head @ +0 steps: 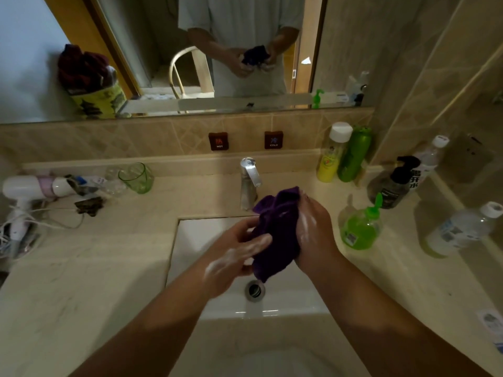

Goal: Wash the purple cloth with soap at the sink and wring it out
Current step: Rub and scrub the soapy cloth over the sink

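Over the sink [190, 232], bunched purple cloth [275, 235]

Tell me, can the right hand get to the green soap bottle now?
Probably yes, once it lets go: the right hand grips the purple cloth, and the green soap bottle stands beside it with bare counter between.

A beige marble-look surface [89, 268] surrounds a white sunken sink [190, 235]. At nine o'clock lie a white hairdryer [30, 187] and green glass tumbler [137, 177]; at three o'clock stand a green soap dispenser [360, 229] and clear plastic bottle [462, 229].
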